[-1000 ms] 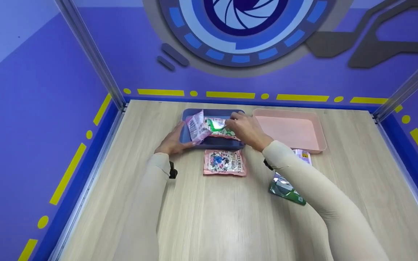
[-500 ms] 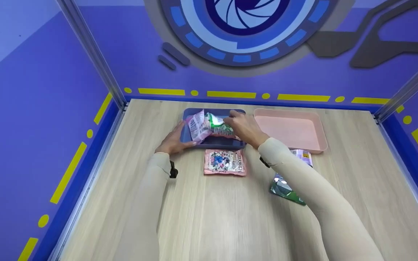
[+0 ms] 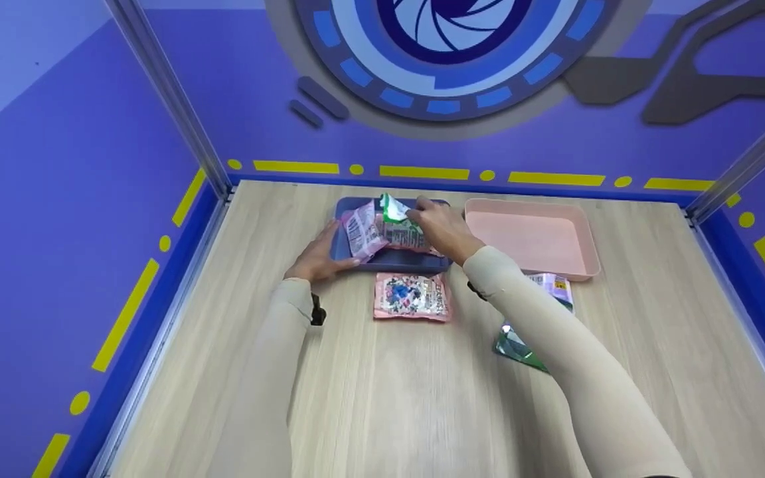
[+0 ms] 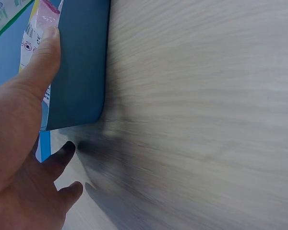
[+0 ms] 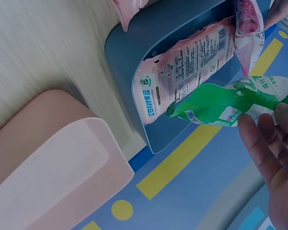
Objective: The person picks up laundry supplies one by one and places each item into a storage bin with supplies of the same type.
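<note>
Only the right wrist view resolves fingers (image 5: 255,143) pinching green packaging (image 5: 216,99).

Purple walls (image 3: 57,219), pale wooden tabletop (image 3: 409,392)

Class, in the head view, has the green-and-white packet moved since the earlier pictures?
Yes: the green-and-white packet has moved upward; its top now overlaps the far rim of the blue tray.

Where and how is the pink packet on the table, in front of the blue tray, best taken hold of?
I would pinch the pink packet by its near edge, coming from the near side: it lies flat, and its far edge is close to the blue tray.
</note>
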`<state>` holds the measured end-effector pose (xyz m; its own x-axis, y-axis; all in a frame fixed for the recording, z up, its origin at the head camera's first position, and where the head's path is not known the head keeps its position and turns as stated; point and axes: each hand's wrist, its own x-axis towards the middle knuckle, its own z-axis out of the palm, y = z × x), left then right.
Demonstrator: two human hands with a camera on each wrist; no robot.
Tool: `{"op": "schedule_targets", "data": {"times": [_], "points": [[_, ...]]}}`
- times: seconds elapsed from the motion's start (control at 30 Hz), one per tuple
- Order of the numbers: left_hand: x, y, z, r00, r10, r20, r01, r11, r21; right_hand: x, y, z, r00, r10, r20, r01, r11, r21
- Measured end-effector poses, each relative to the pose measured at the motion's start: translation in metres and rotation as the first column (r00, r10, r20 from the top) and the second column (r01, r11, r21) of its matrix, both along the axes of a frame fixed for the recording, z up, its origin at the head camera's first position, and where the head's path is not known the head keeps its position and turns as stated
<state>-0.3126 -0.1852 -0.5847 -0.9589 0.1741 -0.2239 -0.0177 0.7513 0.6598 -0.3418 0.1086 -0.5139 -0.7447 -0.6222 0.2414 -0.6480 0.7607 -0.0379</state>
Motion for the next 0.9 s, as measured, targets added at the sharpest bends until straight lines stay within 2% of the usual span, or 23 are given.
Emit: {"op": "schedule_targets", "data": {"times": [0.13,0.3,0.53,0.9], "points": [[-0.001,0.000,0.000,1.000,-0.001,0.006,0.001,1.000,0.002,-0.002,-0.002,-0.002,0.999,0.005,-0.033,-0.005,1.000,0.021],[0.000,0.000,0.000,1.000,-0.001,0.000,0.001,1.000,0.010,-0.003,-0.006,-0.005,0.999,0.018,-0.036,-0.016,0.998,0.060],[-0.002,-0.002,-0.001,0.999,-0.042,-0.027,0.042,0.999,0.002,-0.005,-0.010,-0.010,0.997,0.056,-0.054,-0.052,0.996,0.071],[-0.001,-0.001,0.000,1.000,-0.015,-0.005,0.015,1.000,0.004,-0.007,-0.010,-0.014,0.999,0.018,-0.041,-0.013,0.993,0.117]]}}
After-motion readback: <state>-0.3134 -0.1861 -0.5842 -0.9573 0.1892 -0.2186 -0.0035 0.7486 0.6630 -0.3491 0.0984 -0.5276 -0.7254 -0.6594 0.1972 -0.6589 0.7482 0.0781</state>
